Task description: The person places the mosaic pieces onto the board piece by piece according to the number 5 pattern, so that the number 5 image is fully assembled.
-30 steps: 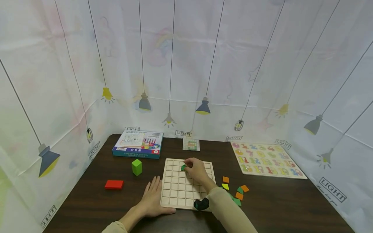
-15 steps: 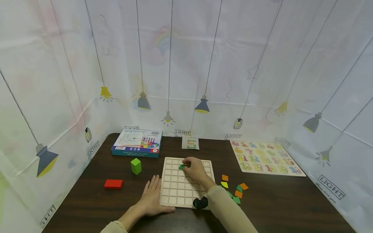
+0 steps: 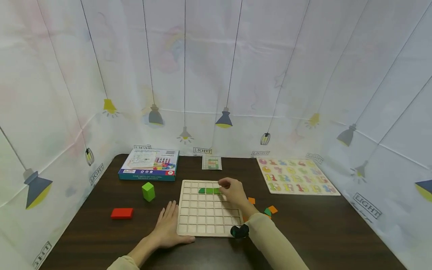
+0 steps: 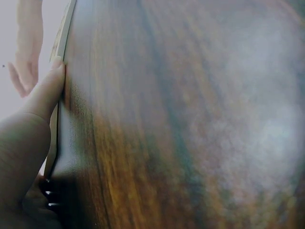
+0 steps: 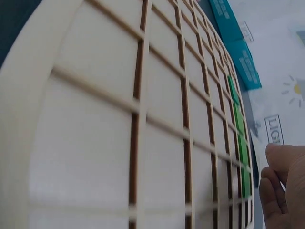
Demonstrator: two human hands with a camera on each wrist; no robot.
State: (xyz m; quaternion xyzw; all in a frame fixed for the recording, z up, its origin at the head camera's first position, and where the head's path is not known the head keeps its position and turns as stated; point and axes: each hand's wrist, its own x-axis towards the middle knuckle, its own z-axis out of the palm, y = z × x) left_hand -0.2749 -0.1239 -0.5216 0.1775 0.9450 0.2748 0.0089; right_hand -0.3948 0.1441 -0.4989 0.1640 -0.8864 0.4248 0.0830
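Note:
A wooden grid board (image 3: 194,219) lies in front of me. In one of its far rows sits a line of green tiles (image 3: 210,191), the leftmost darker with a rounded edge. My right hand (image 3: 234,193) hovers at the right end of that row, fingers loosely bent; in the right wrist view nothing shows between the thumb and fingers. My left hand (image 3: 166,227) lies flat on the table at the board's near left corner. Its thumb (image 4: 46,93) touches the board's near edge in the left wrist view.
Loose orange tiles (image 3: 272,209) and a green tile (image 3: 267,212) lie right of the board, partly behind my forearm. A green block (image 3: 148,191) and red block (image 3: 122,213) stand left. Behind are a box (image 3: 147,175), a pattern card (image 3: 212,163) and a number board (image 3: 305,193).
My right hand has let go of the dark green tile, which now lies in a board cell, and has moved right, uncovering more green tiles. The left hand stays put.

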